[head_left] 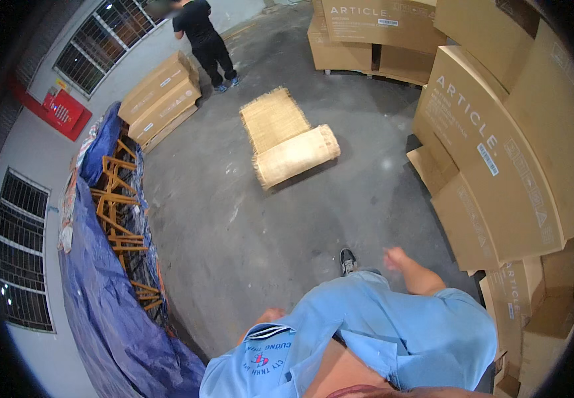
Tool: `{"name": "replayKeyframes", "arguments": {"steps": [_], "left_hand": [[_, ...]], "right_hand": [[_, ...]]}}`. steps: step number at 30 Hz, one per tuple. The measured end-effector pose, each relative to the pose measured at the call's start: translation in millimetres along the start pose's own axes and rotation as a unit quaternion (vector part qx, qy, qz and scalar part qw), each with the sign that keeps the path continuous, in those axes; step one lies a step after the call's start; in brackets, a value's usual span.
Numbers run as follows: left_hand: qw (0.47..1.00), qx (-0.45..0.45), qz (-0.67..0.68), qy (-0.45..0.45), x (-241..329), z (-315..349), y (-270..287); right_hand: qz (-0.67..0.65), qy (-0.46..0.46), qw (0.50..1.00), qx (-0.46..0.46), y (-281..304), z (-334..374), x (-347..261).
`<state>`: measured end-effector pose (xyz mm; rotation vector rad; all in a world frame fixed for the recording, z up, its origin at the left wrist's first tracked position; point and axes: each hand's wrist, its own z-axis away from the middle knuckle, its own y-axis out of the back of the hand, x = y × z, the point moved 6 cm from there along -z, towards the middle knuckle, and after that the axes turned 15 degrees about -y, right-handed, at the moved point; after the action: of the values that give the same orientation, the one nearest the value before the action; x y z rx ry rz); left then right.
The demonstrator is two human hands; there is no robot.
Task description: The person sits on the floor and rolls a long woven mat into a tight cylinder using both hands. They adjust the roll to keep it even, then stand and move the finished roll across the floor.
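Observation:
My right hand point(395, 259) swings out in front of my body, above the floor; motion blurs its fingers, and I see nothing in it. Low at my left side, my left hand point(273, 314) shows only in part beside my light-blue shirt, its fingers hidden. Ahead on the floor lies a roll of tan woven material point(298, 156), its loose end point(275, 118) spread flat away from me. Both hands are well apart from it.
Large cardboard boxes point(462, 132) are stacked along the right. At left, a blue tarp point(95, 292) partly covers wooden frames point(116, 199). More boxes point(161, 99) sit on a pallet near the wall, where a person in black point(202, 36) stands. My shoe point(348, 260) is on the grey floor.

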<state>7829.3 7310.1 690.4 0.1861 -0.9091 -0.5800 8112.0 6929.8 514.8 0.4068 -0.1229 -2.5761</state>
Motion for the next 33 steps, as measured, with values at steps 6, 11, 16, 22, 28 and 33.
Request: {"name": "replayKeyframes", "arguments": {"steps": [6, 11, 16, 22, 28, 33], "left_hand": [[0.838, 0.291, 0.419, 0.191, 7, -84, 90], [0.839, 0.305, 0.409, 0.189, 12, -156, 155], [0.976, 0.167, 0.134, 0.034, 12, -238, 241], [0.969, 0.15, 0.178, 0.081, -31, -320, 397], [0.828, 0.391, 0.39, 0.094, -10, -362, 601], [0.846, 0.367, 0.388, 0.01, 38, -431, 710]], "right_hand": [[0.142, 0.132, 0.98, -0.046, -36, 19, -256], [0.184, 0.213, 0.948, -0.151, -118, 38, -414], [0.129, 0.23, 0.952, -0.152, -144, -16, -538], [0.274, 0.048, 0.953, 0.118, -56, -106, -536], [0.091, -0.133, 0.982, 0.101, -55, -87, -510], [0.081, -0.165, 0.979, 0.083, -80, -108, -567]]}}
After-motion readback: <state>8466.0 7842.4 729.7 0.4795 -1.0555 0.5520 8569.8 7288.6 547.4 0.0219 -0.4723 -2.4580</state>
